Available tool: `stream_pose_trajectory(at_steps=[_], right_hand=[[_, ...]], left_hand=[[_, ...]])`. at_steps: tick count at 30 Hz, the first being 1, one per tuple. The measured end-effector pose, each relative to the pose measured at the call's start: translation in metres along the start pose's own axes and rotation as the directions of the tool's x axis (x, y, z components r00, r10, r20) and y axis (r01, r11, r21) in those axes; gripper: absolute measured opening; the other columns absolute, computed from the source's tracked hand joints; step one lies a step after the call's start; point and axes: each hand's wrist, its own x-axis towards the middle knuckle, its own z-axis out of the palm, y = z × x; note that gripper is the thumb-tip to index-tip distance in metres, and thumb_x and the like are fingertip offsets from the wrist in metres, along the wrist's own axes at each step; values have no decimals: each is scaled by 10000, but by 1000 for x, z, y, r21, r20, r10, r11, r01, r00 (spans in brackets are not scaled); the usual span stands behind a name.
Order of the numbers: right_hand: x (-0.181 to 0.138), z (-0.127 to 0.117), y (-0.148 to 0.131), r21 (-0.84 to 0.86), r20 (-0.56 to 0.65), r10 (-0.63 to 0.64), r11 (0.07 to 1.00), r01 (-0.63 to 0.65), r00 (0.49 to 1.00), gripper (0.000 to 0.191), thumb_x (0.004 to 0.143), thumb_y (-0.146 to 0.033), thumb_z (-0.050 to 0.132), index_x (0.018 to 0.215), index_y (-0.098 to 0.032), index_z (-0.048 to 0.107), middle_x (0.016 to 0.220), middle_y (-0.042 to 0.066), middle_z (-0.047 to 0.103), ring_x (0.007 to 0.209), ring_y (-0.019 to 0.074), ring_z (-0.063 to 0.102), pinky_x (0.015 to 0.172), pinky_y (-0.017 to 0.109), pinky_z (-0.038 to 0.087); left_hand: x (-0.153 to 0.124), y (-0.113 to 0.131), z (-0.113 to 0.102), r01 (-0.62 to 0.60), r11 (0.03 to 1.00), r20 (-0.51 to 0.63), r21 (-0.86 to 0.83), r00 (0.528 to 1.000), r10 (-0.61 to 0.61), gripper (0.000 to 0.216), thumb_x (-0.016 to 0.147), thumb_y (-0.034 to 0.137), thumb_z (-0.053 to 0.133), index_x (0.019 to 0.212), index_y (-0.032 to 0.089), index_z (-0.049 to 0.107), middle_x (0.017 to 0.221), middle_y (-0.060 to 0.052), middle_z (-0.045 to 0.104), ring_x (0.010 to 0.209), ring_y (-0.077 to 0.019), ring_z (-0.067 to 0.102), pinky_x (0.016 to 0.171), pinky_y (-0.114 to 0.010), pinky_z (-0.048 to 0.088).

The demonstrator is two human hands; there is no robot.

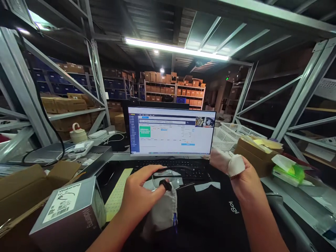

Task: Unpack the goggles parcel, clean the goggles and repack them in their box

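Note:
My left hand grips the top of a grey cloth drawstring pouch, which has a black cord stopper at its neck and a small blue mark low on one side. A piece of clear plastic film lies just beyond that hand, in front of the black keyboard. My right hand pinches a pale pink cloth with a zigzag-cut edge, holding it above the desk. A flat pale scrap lies on the black desk mat between my hands.
A monitor stands behind the keyboard. A grey box with a white label and an open cardboard box sit at the left, with a perforated yellow sheet beside them. A cardboard box, white crates and a green package sit at the right.

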Motion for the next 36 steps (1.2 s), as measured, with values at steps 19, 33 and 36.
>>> stream_pose_trajectory(at_steps=[19, 33, 36], right_hand=[[-93, 70, 42, -197, 177, -57, 976, 92, 983, 336, 563, -143, 680, 482, -232, 367, 470, -69, 415, 494, 91, 341, 493, 239, 356], [-73, 74, 45, 189, 111, 105, 974, -125, 988, 438, 569, -125, 760, 543, -210, 331, 502, -92, 426, 488, 47, 366, 453, 151, 336], [-73, 73, 47, 173, 214, 157, 965, -196, 964, 432, 533, -103, 749, 516, -207, 329, 476, -94, 414, 459, 38, 348, 422, 146, 306]], left_hand=[[-71, 12, 58, -138, 990, 78, 37, 988, 135, 649, 932, 171, 563, 1535, 257, 340, 1260, -111, 733, 959, -235, 775, 774, -308, 646], [-52, 8, 51, -201, 978, 106, 59, 975, 194, 507, 907, 137, 576, 1411, 184, 552, 1239, -102, 747, 1025, -188, 759, 886, -219, 604], [-47, 7, 48, -213, 973, 105, 84, 973, 204, 439, 926, 197, 580, 1364, 168, 585, 1160, -105, 776, 947, -178, 776, 816, -190, 608]])
